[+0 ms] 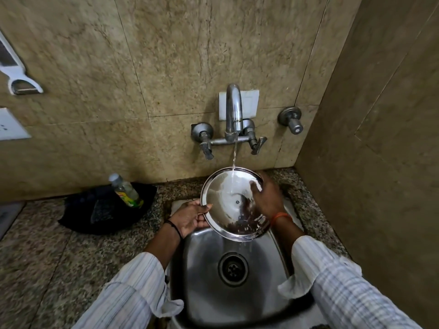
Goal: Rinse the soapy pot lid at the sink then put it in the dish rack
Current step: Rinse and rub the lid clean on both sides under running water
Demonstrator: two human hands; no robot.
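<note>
A round steel pot lid [226, 205] is held tilted over the steel sink [209, 281], its inner side facing me. My left hand [190, 218] grips the lid's left rim. My right hand [267, 198] lies on the lid's right side, fingers over the upper rim with a bit of white foam near them. Water runs from the faucet [234, 110] onto the lid's upper part and drips off its lower edge into the sink. No dish rack is in view.
A dish-soap bottle [126, 189] leans in a dark tray [104, 210] on the granite counter left of the sink. Two tap handles [206, 148] flank the spout. A tiled wall closes the right side. A white peeler [16, 74] hangs at upper left.
</note>
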